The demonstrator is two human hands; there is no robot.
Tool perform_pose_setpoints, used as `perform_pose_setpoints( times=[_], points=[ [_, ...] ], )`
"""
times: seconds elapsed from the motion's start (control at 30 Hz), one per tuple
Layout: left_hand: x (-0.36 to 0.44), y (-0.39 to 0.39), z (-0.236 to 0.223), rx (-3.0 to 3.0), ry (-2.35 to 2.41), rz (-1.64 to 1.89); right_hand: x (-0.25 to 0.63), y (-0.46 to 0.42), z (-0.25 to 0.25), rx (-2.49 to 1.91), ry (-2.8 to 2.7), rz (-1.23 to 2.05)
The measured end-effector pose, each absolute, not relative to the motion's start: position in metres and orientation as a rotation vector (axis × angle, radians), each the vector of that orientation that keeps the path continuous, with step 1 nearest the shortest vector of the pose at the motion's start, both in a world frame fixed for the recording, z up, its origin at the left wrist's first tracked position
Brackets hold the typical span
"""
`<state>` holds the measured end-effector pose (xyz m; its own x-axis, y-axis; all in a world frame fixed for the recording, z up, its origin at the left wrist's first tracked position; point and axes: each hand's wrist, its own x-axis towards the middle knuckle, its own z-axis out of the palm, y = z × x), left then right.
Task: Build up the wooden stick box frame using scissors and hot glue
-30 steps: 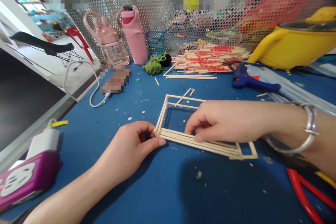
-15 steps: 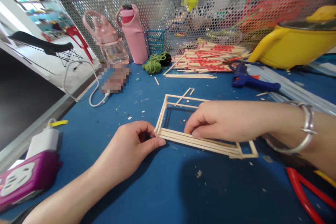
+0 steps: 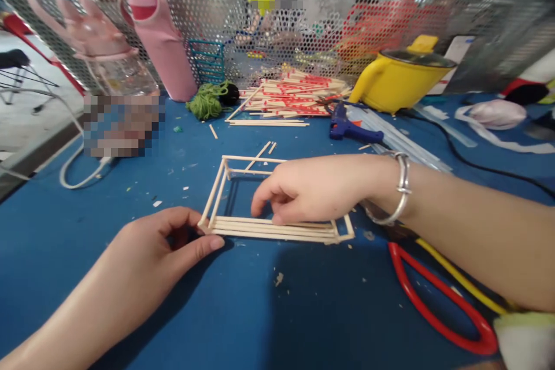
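Observation:
A box-like frame of thin wooden sticks [image 3: 219,196] stands on the blue table, with several sticks laid side by side along its near side [image 3: 273,230]. My left hand [image 3: 151,260] pinches the frame's near left corner between thumb and fingers. Over the frame, my right hand [image 3: 307,191] wears a silver bangle [image 3: 404,189]. Its fingers are loosely bent and apart, the thumb at the near row of sticks, and I see nothing held in it. That hand and forearm hide part of the frame's right end. Two short stick pieces [image 3: 259,156] lie at the far side.
A pile of sticks with red wrappers [image 3: 295,92], green yarn [image 3: 206,101] and a blue glue gun [image 3: 353,124] lie behind. Two pink bottles [image 3: 160,46] and a yellow pot [image 3: 401,84] stand by the perforated metal screen. Red-handled scissors [image 3: 437,300] lie at near right.
The view has swung right, so everything sits further left in it. My right fingers have lifted a little and spread from the near sticks. My left hand keeps its pinch on the corner.

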<state>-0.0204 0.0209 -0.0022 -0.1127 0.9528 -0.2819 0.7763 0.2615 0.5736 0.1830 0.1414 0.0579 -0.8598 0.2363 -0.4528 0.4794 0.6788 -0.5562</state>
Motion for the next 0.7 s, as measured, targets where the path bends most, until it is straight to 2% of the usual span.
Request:
perform_pose_setpoints(
  times=[0.7],
  points=[
    [-0.0206, 0.0236, -0.0058, 1.526, 2.038, 0.321, 0.1832, 0.1398, 0.0553, 0.597, 2.595, -0.982]
  ],
)
